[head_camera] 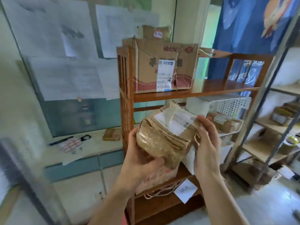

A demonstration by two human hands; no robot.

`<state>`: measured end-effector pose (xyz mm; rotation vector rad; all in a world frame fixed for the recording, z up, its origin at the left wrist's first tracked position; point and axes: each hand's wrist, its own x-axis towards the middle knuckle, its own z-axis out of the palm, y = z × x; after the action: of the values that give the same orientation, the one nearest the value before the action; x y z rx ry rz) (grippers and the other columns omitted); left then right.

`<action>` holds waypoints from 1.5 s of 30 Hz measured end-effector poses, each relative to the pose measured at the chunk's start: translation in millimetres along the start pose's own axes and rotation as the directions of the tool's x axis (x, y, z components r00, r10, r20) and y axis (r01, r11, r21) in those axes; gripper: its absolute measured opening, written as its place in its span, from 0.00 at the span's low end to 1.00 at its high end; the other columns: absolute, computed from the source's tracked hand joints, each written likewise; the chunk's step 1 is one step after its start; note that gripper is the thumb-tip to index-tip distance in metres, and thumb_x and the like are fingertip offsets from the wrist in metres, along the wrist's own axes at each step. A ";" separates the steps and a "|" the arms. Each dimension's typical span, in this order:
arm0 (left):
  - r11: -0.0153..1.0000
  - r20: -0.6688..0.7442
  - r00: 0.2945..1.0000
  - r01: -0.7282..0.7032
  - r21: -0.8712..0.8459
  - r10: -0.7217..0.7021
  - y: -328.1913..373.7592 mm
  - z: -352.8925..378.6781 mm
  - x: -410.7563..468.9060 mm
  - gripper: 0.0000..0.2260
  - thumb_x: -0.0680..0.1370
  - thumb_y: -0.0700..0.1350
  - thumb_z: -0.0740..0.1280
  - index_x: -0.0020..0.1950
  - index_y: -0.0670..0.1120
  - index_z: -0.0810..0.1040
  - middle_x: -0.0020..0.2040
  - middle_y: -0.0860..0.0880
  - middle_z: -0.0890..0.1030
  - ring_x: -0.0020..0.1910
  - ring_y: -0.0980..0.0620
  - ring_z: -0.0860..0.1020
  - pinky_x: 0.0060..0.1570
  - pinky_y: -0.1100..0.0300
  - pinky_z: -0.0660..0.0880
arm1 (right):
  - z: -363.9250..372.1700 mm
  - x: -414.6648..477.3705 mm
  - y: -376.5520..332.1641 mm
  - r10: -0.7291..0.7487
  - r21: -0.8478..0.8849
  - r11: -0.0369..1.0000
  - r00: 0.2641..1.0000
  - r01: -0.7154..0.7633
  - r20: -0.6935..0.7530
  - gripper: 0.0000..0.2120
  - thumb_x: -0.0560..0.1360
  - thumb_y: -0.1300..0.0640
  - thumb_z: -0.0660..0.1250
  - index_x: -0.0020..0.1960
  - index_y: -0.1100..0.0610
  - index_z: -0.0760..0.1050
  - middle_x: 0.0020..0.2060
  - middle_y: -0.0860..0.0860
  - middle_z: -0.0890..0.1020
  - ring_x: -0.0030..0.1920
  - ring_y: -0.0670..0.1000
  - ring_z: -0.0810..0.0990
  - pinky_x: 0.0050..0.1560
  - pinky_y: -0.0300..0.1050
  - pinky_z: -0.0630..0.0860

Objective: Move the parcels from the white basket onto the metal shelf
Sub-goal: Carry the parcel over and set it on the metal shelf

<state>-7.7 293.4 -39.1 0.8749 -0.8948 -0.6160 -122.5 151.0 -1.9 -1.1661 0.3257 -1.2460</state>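
A brown taped parcel (164, 135) with a white shipping label is held up in front of the wooden rack. My left hand (142, 161) grips its lower left from beneath. My right hand (205, 140) holds its right edge, fingers on the label side. The white perforated basket (230, 106) sits on the wooden rack's middle level at right, with more brown parcels (225, 123) inside it. The metal shelf (266, 104) with pale boards stands at the far right, its grey upright slanting across the view. The picture is blurred.
A wooden rack (126, 98) stands ahead, with a large cardboard box (164, 69) on its top level. Paper bags lie on its lower level. A ledge at left holds a small brown parcel (112, 134) and pens. Papers cover the wall. Boxes (282, 114) sit on the metal shelf.
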 end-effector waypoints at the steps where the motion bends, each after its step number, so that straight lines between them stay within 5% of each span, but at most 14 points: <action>1: 1.000 0.017 1.000 0.004 -0.013 -0.004 4.8 -1.6 -5.9 0.30 0.70 0.43 0.81 0.65 0.51 0.69 0.58 0.40 0.78 0.54 0.42 0.80 0.51 0.48 0.81 | 3.6 -6.5 0.3 0.030 0.007 1.000 0.999 -0.030 0.039 0.14 0.80 0.62 0.65 0.64 0.55 0.77 0.53 0.48 0.84 0.53 0.51 0.83 0.52 0.46 0.79; 4: 0.996 -0.009 0.996 0.085 0.026 -0.085 22.3 1.0 -18.5 0.31 0.67 0.63 0.79 0.53 0.47 0.66 0.45 0.48 0.80 0.41 0.50 0.79 0.41 0.55 0.76 | 9.5 -17.2 -9.2 -0.042 -0.039 0.998 0.981 0.050 0.189 0.28 0.71 0.66 0.65 0.70 0.54 0.72 0.66 0.53 0.79 0.66 0.55 0.78 0.63 0.53 0.77; 9: 0.996 -0.109 0.993 0.052 0.078 -0.043 31.9 8.2 -39.0 0.24 0.68 0.50 0.76 0.54 0.46 0.65 0.50 0.50 0.86 0.49 0.50 0.86 0.43 0.55 0.84 | 13.5 -26.7 -22.3 -0.085 0.060 0.996 0.937 0.069 0.339 0.36 0.70 0.72 0.64 0.77 0.57 0.63 0.72 0.52 0.75 0.72 0.56 0.73 0.69 0.61 0.73; 13: 0.996 -0.159 0.984 -0.086 -0.006 0.084 41.0 7.5 -55.0 0.37 0.67 0.58 0.80 0.59 0.39 0.61 0.51 0.50 0.87 0.51 0.49 0.86 0.46 0.54 0.84 | 25.4 -48.6 -23.8 -0.035 0.073 0.997 0.904 0.005 0.427 0.26 0.73 0.66 0.68 0.70 0.55 0.70 0.62 0.51 0.83 0.65 0.55 0.81 0.57 0.53 0.80; 17: 0.996 -0.272 0.959 -0.087 -0.002 0.083 45.6 -16.7 -84.7 0.28 0.72 0.50 0.73 0.62 0.40 0.63 0.53 0.43 0.85 0.54 0.39 0.81 0.49 0.41 0.80 | 50.9 -70.1 -13.8 0.024 0.110 0.990 0.879 -0.086 0.477 0.21 0.74 0.61 0.67 0.66 0.51 0.74 0.57 0.51 0.85 0.57 0.53 0.84 0.50 0.47 0.82; 20: 0.994 -0.391 0.915 -0.108 0.002 0.100 65.0 -37.5 -109.5 0.22 0.70 0.49 0.67 0.61 0.46 0.66 0.52 0.43 0.85 0.52 0.42 0.83 0.49 0.44 0.82 | 80.4 -89.0 -7.6 0.041 0.106 0.987 0.825 -0.122 0.564 0.21 0.76 0.60 0.68 0.68 0.50 0.74 0.59 0.51 0.85 0.60 0.53 0.83 0.53 0.48 0.82; 28: 0.962 -0.553 0.790 -0.256 0.097 0.266 152.3 -95.3 -176.0 0.24 0.69 0.51 0.68 0.63 0.49 0.67 0.51 0.44 0.85 0.48 0.46 0.86 0.44 0.46 0.84 | 181.1 -159.0 4.4 -0.040 0.147 0.982 0.637 -0.116 0.770 0.29 0.76 0.56 0.69 0.75 0.52 0.66 0.70 0.49 0.77 0.68 0.49 0.78 0.61 0.46 0.78; 33: 0.929 -0.562 0.740 -0.292 0.226 0.369 210.7 -147.4 -228.9 0.30 0.68 0.53 0.75 0.65 0.50 0.65 0.51 0.47 0.88 0.49 0.47 0.87 0.43 0.46 0.84 | 250.7 -229.0 25.6 -0.006 0.171 0.965 0.636 -0.199 0.772 0.25 0.70 0.53 0.70 0.65 0.53 0.68 0.57 0.46 0.83 0.55 0.47 0.82 0.48 0.43 0.79; 37: 0.911 -0.495 0.771 -0.282 0.300 0.402 257.8 -216.2 -284.9 0.43 0.65 0.62 0.80 0.76 0.62 0.63 0.67 0.40 0.81 0.62 0.39 0.83 0.53 0.38 0.82 | 323.1 -290.2 42.4 0.056 0.200 0.936 0.683 -0.291 0.729 0.16 0.67 0.53 0.69 0.53 0.55 0.72 0.41 0.47 0.83 0.40 0.47 0.80 0.38 0.43 0.74; 39: 0.911 -0.503 0.761 -0.315 0.267 0.410 294.2 -256.3 -311.6 0.48 0.64 0.63 0.81 0.78 0.67 0.59 0.67 0.42 0.82 0.58 0.44 0.85 0.50 0.44 0.83 | 364.2 -311.5 42.2 0.163 0.206 0.881 0.683 -0.425 0.712 0.13 0.67 0.50 0.72 0.48 0.57 0.78 0.42 0.54 0.81 0.43 0.53 0.79 0.44 0.50 0.74; 41: 0.905 -0.559 0.712 -0.307 0.296 0.425 335.6 -295.7 -333.0 0.48 0.62 0.64 0.81 0.78 0.66 0.62 0.61 0.48 0.86 0.52 0.48 0.86 0.44 0.52 0.84 | 405.3 -323.8 40.0 0.362 0.075 0.808 0.593 -0.584 0.719 0.21 0.71 0.43 0.71 0.51 0.61 0.84 0.50 0.61 0.85 0.53 0.62 0.82 0.62 0.61 0.74; 43: 0.892 -0.585 0.687 -0.229 0.389 0.431 367.4 -328.7 -348.4 0.37 0.64 0.66 0.79 0.71 0.60 0.76 0.55 0.52 0.87 0.50 0.51 0.86 0.39 0.55 0.84 | 436.7 -332.6 40.0 0.462 -0.076 0.784 0.497 -0.616 0.735 0.32 0.75 0.36 0.63 0.59 0.63 0.82 0.58 0.65 0.84 0.62 0.67 0.81 0.71 0.68 0.67; 45: 0.873 -0.607 0.659 -0.166 0.458 0.444 385.8 -354.0 -357.9 0.22 0.69 0.67 0.74 0.57 0.57 0.86 0.46 0.53 0.86 0.44 0.52 0.83 0.36 0.55 0.82 | 461.7 -343.4 40.0 0.469 -0.092 0.792 0.505 -0.604 0.725 0.37 0.73 0.32 0.61 0.64 0.63 0.78 0.60 0.65 0.83 0.63 0.69 0.80 0.68 0.70 0.69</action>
<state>157.7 902.2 26.1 1.1468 -0.4289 0.2254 121.0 672.6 36.4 -1.1775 -0.0331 -0.1806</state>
